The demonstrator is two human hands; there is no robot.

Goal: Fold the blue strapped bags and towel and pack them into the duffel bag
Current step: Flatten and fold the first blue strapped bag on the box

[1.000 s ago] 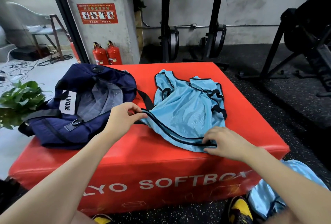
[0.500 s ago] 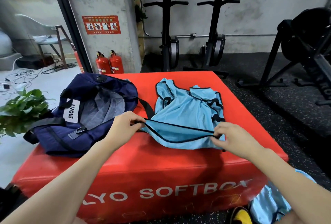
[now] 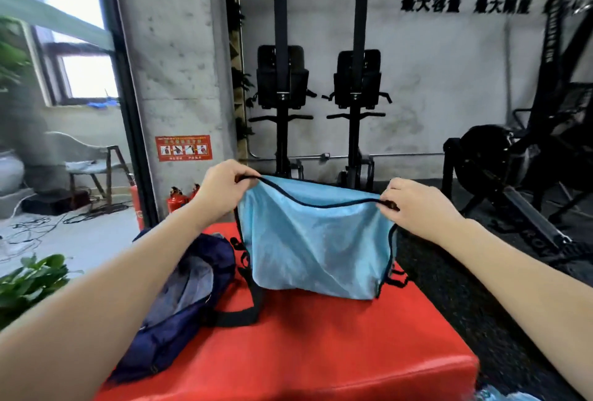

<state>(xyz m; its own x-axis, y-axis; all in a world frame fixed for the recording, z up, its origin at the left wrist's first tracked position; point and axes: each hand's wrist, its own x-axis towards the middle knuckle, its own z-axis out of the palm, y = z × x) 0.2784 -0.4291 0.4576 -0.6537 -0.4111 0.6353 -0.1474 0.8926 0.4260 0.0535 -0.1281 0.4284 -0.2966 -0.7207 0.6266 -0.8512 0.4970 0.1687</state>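
Observation:
A light blue bag with black trim and straps hangs in the air above the red soft box. My left hand pinches its top edge at the left corner. At the right corner my right hand pinches the same black-trimmed edge. The bag's lower end brushes the box top. To the left lies the navy duffel bag, open, its grey lining showing and a black strap trailing onto the box.
Two fire extinguishers stand by the concrete pillar behind the box. Black gym machines line the back wall, another stands at the right. A green plant is at the left. A bit of light blue fabric lies on the floor at bottom right.
Both hands have lifted the blue bag off the box by its edge, so it now hangs upright. The view has tilted upward.

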